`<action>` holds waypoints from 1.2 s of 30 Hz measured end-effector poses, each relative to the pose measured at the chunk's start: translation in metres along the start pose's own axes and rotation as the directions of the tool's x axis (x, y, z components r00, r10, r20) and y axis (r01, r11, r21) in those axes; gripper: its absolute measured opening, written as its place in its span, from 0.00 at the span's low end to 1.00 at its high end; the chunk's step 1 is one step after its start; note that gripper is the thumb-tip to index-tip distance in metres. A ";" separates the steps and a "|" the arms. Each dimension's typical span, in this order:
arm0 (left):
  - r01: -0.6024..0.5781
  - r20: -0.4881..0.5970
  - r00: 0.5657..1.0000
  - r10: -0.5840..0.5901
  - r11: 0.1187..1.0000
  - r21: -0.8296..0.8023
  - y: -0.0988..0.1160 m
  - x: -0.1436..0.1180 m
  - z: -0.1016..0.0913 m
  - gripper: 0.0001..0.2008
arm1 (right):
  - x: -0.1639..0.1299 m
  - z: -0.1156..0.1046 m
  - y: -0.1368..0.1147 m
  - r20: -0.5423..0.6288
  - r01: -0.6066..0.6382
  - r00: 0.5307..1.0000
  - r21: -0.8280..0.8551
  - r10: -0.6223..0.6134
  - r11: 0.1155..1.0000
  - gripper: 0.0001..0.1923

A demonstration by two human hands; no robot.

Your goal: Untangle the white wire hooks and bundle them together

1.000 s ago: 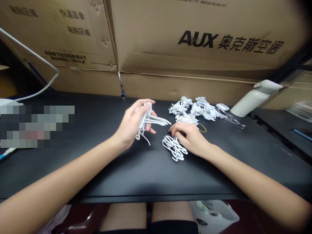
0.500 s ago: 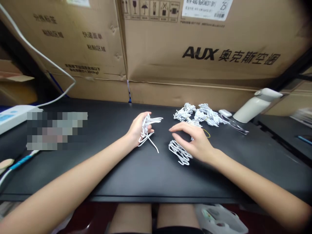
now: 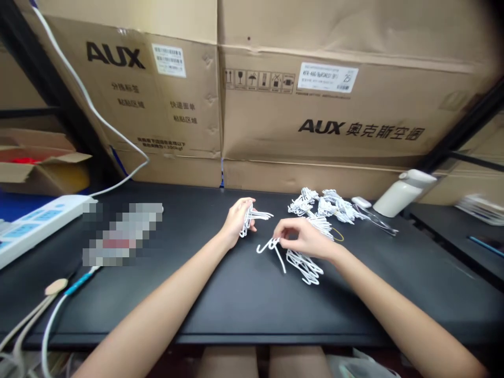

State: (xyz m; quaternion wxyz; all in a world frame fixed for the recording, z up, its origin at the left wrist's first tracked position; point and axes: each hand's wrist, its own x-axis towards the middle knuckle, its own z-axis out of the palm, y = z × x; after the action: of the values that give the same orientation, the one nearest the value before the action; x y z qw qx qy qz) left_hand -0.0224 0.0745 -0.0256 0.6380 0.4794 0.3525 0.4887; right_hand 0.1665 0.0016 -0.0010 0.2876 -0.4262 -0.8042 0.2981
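Across it comes: a white wire piece (image 3: pixel 281 260) now hangs from the right hand (image 3: pixel 305 239), parted and bare half a second earlier!
Left hand (image 3: pixel 235 223) grips a bunch of white wires (image 3: pixel 247 220), best kept snug so strands don't snag; right fingers pinch their piece just left of the loose wire pile (image 3: pixel 305 265) on the table (image 3: pixel 236 310), where a light hold should serve. Behind, left carton (image 3: pixel 118 94) reads AUX; right carton (image 3: pixel 255 121), AUX 奥克斯空调.

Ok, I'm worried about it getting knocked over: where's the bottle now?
In the head view, the bottle is at the back right of the black table, right of the heap of white hooks.
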 end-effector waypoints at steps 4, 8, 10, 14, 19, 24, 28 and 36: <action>-0.019 0.100 0.995 0.011 0.996 0.083 0.001 0.002 -0.002 0.14 | -0.007 -0.017 0.013 -0.256 0.040 0.966 0.020 -0.033 0.999 0.06; -0.003 0.175 0.984 -0.028 0.985 0.174 0.002 0.000 0.000 0.17 | -0.005 -0.016 0.020 -0.293 0.105 0.948 -0.076 -0.123 0.992 0.07; 0.025 0.187 0.981 -0.061 0.981 0.192 0.002 -0.002 0.002 0.18 | -0.004 -0.010 0.019 -0.259 0.123 0.952 -0.167 -0.164 0.978 0.08; 0.033 0.211 0.974 -0.081 0.974 0.224 0.001 -0.005 0.005 0.20 | -0.002 0.003 0.017 -0.305 0.148 0.927 -0.240 -0.219 0.960 0.09; -0.028 0.244 0.969 -0.043 0.959 0.281 -0.004 -0.006 0.005 0.19 | -0.002 0.008 0.015 -0.392 0.210 0.874 -0.229 -0.287 0.951 0.08; -0.085 0.298 0.955 -0.007 0.951 0.297 -0.008 -0.011 0.008 0.17 | -0.002 0.010 0.012 -0.383 0.257 0.860 -0.245 -0.336 0.935 0.06; -0.034 0.337 0.939 -0.069 0.956 0.292 -0.010 -0.017 0.013 0.19 | -0.001 0.016 0.012 -0.432 0.301 0.812 -0.264 -0.392 0.916 0.07; 0.087 0.357 0.920 -0.162 0.973 0.216 -0.008 -0.023 0.021 0.20 | -0.001 0.024 0.007 -0.464 0.296 0.786 -0.298 -0.408 0.908 0.11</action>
State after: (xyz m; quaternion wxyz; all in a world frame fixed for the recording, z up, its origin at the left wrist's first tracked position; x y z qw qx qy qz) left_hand -0.0073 0.0463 -0.0281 0.6730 0.6002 0.3012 0.3101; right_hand 0.1530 -0.0018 -0.0221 0.4965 -0.3597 -0.7895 0.0273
